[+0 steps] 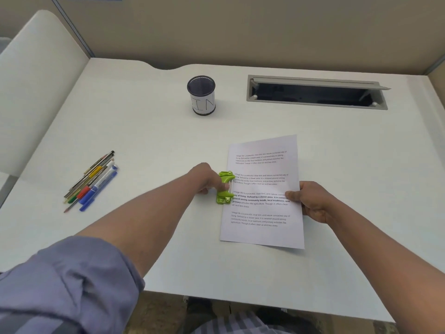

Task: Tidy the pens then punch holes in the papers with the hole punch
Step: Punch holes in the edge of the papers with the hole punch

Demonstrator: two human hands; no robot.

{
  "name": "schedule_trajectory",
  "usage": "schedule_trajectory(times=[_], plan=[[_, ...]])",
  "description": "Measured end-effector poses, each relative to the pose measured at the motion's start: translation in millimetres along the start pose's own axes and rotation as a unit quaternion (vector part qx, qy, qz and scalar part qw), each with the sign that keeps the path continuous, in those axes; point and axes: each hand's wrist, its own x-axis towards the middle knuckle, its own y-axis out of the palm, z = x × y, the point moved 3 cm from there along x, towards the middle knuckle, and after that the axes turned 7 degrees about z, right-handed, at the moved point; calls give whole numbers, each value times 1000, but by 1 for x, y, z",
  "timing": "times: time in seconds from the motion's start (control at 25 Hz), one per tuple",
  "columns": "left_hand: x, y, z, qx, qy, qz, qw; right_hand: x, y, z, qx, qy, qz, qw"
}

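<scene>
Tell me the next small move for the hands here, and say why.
Probably press the green hole punch down with the left hand. It already sits over the left edge of the printed white paper sheet, and the right hand pins the opposite edge. Note that the loose pens lie on the white desk, outside the mesh pen cup.

**Desk fittings and surroundings**

A white desk (144,131) fills most of the view, its far edge cut with a shallow curved notch. Set into the top at the far right is a grey cable hatch (317,92), its lid tilted open over a dark recess. Beige partition panels (240,30) enclose the desk at the back and at the right side. A white side panel (36,80) with a rounded top corner stands along the left edge. Below the near edge, brownish floor (156,309) shows.
</scene>
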Motion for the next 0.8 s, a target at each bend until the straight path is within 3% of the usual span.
schedule_trajectory(times=[0.32, 0.8], plan=[[-14, 3, 12, -79, 25, 30, 996, -20, 2, 11, 2, -26, 1, 1000], [-29, 14, 23, -125, 94, -68, 985, -51, -31, 1, 25, -34, -30, 999]])
